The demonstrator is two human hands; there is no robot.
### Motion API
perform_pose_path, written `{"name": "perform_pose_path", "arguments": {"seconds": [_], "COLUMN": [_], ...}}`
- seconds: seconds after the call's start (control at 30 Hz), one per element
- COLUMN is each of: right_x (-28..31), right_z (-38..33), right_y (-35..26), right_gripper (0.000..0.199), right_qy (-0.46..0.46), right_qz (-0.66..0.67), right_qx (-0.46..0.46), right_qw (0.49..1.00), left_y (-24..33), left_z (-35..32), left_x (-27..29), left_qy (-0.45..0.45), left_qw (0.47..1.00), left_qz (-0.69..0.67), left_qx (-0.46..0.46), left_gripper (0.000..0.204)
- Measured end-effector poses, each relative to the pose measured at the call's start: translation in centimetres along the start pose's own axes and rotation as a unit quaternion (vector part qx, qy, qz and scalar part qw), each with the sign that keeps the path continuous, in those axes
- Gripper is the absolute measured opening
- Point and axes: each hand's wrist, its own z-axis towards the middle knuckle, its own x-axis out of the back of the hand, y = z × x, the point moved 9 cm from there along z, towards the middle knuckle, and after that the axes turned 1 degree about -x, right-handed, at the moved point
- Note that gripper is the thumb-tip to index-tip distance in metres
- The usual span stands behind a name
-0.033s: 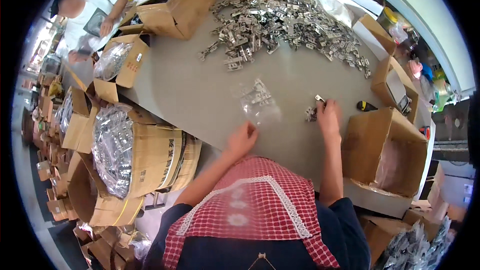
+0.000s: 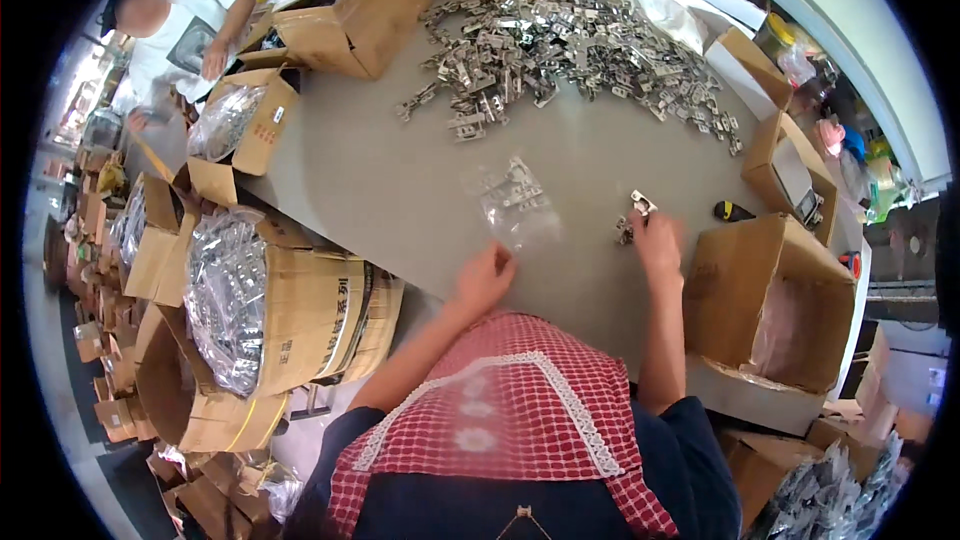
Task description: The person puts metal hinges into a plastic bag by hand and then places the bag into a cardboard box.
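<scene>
A clear plastic bag (image 2: 540, 227) with several silvery metal hinge pieces (image 2: 520, 183) inside lies on the grey table (image 2: 360, 160) in front of me. My left hand (image 2: 486, 278) is closed at the bag's near edge, its fingertips pinched together on the plastic. To the right, my right hand (image 2: 658, 240) grips a silvery metal hinge (image 2: 641, 202) that sticks up past the fingers. Just left of those fingers, a few more small metal pieces (image 2: 624, 231) rest on the table, partly hidden by the hand. Farther back spreads a large heap of similar metal hinges (image 2: 560, 50).
An open cardboard box (image 2: 735, 285) stands right of my right arm, with a black and yellow tool (image 2: 733, 211) behind it. Boxes of bagged metal parts (image 2: 228, 300) crowd the left edge. A co-worker (image 2: 180, 30) in a white shirt stands at far left.
The hinge in my right hand has turned and shows more of its length above the fingers. My left hand and the bag stay put. The co-worker's hands have shifted slightly.
</scene>
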Motion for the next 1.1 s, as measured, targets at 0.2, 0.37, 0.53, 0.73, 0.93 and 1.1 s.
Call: {"name": "perform_pose_path", "arguments": {"seconds": [0.2,0.37,0.53,0.73,0.93,1.1], "right_x": [-2.9,0.6,-0.7,-4.6,-4.1,-2.7], "right_z": [-4.4,-6.9,-9.9,-8.2,-8.8,-9.7], "right_y": [1.1,-6.5,-12.6,-13.8,-15.9,-14.1], "right_gripper": [0.045,0.04,0.04,0.037,0.026,0.012], "right_qy": [-0.199,-0.315,-0.36,-0.258,-0.177,-0.167], "right_qz": [-0.075,0.096,0.138,0.112,0.304,0.346], "right_qx": [-0.124,-0.018,0.127,0.086,0.16,0.187], "right_qw": [0.969,0.944,0.914,0.956,0.922,0.904], "left_y": [0.4,-0.1,1.2,3.2,1.6,1.0], "left_z": [0.0,-0.6,-1.0,-0.8,-0.9,-1.2], "left_x": [0.3,1.4,1.7,1.1,0.4,0.3], "left_qy": [0.003,0.019,0.037,0.0,0.008,-0.003], "left_qw": [1.0,1.0,0.998,0.995,0.998,0.999], "left_qz": [-0.004,-0.011,-0.055,0.062,0.05,0.035], "left_qx": [-0.01,0.001,0.006,-0.073,-0.048,-0.032], "left_gripper": [0.024,0.023,0.018,0.021,0.023,0.022]}}
